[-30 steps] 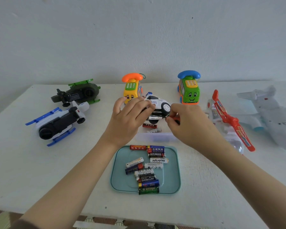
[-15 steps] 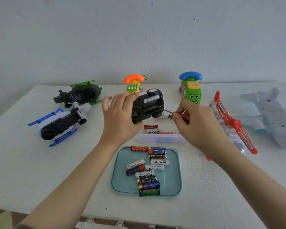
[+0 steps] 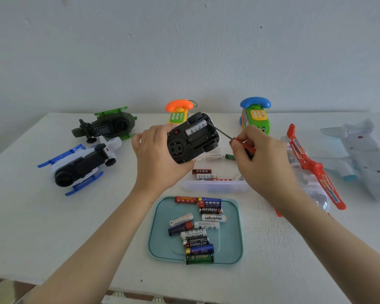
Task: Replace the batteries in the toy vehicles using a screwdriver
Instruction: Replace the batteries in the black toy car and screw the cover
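Head view: the left hand grips the toy car belly-up above the counter, fingers curled round its body. Its battery bay is uncovered, with one white battery seated and the slots beside it apparently empty. The right hand pinches the screwdriver, tip at the bay's edge. Loose batteries lie in the teal tray and the clear box. This car looks mid-swap; whether the other toys are done, I cannot tell.
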`<state>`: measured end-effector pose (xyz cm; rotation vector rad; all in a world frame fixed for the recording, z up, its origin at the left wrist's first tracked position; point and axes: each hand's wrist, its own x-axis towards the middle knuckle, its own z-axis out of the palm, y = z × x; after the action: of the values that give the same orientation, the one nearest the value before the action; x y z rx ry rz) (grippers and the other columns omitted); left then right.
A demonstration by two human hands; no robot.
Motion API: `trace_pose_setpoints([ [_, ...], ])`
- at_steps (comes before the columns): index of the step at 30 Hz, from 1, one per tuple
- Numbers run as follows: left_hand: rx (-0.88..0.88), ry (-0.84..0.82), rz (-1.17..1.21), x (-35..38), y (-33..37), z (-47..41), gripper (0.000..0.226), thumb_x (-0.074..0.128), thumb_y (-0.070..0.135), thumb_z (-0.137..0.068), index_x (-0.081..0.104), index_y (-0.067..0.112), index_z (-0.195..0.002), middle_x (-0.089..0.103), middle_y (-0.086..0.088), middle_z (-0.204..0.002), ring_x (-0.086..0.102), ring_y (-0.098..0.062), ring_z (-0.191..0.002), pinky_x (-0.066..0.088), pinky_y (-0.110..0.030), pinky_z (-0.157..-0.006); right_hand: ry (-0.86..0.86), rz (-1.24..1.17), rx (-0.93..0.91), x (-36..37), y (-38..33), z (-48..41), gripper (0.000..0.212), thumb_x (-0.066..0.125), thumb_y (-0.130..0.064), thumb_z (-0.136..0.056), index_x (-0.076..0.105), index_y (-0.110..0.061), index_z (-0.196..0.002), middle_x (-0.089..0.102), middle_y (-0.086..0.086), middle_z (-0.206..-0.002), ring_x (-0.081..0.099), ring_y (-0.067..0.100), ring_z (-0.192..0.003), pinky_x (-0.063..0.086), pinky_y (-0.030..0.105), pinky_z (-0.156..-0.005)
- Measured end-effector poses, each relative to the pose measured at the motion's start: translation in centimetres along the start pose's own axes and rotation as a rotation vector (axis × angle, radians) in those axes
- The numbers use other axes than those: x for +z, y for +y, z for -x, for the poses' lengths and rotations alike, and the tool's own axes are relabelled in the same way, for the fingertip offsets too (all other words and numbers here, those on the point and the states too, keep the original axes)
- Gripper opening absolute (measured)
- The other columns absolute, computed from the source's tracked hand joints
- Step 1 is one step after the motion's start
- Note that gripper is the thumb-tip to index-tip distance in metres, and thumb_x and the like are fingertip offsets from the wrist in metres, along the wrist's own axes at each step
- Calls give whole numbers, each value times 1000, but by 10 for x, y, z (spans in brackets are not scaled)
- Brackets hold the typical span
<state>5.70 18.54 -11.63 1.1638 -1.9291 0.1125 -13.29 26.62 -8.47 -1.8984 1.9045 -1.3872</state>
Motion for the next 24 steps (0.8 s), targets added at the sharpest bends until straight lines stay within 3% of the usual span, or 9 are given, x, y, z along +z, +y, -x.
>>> trace_pose_setpoints([
  [5,26,4,48,1,-3,1,64,77,31,-53,62,5,-110,62,-5,-100,50,-18,-97,23,-26,-84,-9,-2,11,2,1,0,16,60,-15,-91,53,-9,-77,48,-1,-50,45,16,-56,35,27,-49],
  [10,42,-6,73,4,-2,2,61,77,27,-55,61,2,-108,62,-9,-99,48,-19,-96,26,-25,-84,-19,-105,124,8,0,2,18,59,-14,-92,56,-4,-77,47,-3,-52,45,5,-52,34,12,-47],
  [20,82,-20,18,6,-6,-1,60,74,30,-58,61,3,-110,62,-9,-100,50,-21,-96,24,-24,-86,-121,-149,103,2,6,7,17,63,-10,-89,59,-3,-74,56,14,-58,41,8,-50,34,15,-48],
  [24,106,-6,-67,9,1,0,57,68,37,-62,59,11,-111,62,-6,-101,49,-20,-95,24,-30,-85,-155,-161,86,5,-1,13,18,62,-11,-90,58,-9,-73,51,0,-52,43,4,-46,34,13,-46],
])
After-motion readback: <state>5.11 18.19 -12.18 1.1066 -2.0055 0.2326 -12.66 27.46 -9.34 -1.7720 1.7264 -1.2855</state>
